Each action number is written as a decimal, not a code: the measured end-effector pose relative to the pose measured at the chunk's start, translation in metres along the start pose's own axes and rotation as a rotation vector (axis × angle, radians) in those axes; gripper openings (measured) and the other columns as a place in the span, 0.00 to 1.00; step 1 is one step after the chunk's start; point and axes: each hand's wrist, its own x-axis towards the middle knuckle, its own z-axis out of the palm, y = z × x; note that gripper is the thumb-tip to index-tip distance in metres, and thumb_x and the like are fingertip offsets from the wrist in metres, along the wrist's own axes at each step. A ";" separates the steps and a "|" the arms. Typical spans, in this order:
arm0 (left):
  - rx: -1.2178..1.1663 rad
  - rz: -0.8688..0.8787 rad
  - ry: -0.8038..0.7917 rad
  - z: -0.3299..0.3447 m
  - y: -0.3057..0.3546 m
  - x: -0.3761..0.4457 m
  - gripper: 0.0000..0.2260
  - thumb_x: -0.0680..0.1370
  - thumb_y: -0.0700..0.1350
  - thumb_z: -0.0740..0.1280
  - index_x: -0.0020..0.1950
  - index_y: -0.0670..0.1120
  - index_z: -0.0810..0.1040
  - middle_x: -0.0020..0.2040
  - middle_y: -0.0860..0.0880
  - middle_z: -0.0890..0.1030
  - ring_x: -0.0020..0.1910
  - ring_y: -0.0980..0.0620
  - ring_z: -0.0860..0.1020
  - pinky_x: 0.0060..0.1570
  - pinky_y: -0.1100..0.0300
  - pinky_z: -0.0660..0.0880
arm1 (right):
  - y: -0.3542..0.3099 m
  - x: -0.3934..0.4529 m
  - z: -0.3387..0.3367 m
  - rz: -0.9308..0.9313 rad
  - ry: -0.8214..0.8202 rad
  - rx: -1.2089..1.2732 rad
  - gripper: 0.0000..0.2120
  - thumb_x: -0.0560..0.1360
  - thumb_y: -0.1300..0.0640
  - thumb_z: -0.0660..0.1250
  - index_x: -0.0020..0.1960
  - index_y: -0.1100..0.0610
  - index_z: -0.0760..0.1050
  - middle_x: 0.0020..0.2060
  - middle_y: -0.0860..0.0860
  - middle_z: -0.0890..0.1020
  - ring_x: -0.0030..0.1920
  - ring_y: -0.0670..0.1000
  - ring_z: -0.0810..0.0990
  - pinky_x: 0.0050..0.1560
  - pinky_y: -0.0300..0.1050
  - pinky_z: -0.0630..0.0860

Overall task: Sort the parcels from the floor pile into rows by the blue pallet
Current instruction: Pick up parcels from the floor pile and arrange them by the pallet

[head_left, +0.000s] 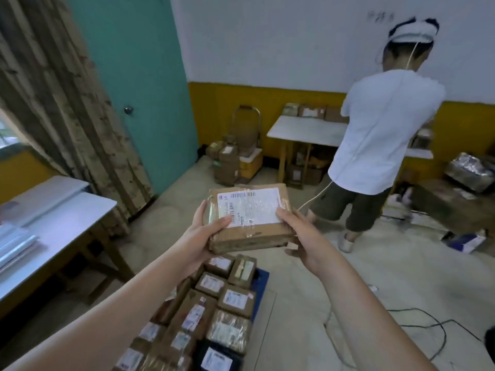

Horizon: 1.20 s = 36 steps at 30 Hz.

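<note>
1. Parcel is hanging in mid-air, above the far end of the rows of parcels on the floor.
2. Left hand is gripping its left edge, thumb on the label.
3. Right hand is clasping the right edge.
4. Blue pallet is peeking out right of the rows.

Parcel label print blurred, blue pallet mostly under parcel rows, rows cut off below
</note>
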 end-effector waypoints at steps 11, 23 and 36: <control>0.084 -0.111 0.162 0.102 -0.010 0.235 0.30 0.72 0.51 0.75 0.67 0.60 0.60 0.56 0.43 0.83 0.53 0.42 0.83 0.59 0.42 0.77 | -0.020 0.247 -0.112 0.079 0.191 0.206 0.28 0.71 0.43 0.74 0.66 0.46 0.66 0.50 0.51 0.83 0.50 0.52 0.84 0.54 0.51 0.81; 0.275 -0.514 0.299 0.103 -0.155 0.422 0.17 0.77 0.50 0.71 0.61 0.43 0.77 0.51 0.40 0.84 0.48 0.45 0.82 0.42 0.61 0.81 | 0.109 0.467 -0.212 0.232 0.057 -0.198 0.24 0.69 0.32 0.68 0.59 0.44 0.74 0.53 0.48 0.83 0.52 0.50 0.83 0.55 0.53 0.81; 1.280 -0.487 0.058 -0.043 -0.470 0.603 0.15 0.82 0.53 0.59 0.67 0.49 0.72 0.63 0.46 0.75 0.57 0.49 0.77 0.56 0.54 0.77 | 0.508 0.633 -0.248 0.362 0.129 -0.367 0.16 0.70 0.29 0.63 0.51 0.37 0.76 0.54 0.48 0.83 0.54 0.52 0.82 0.59 0.57 0.78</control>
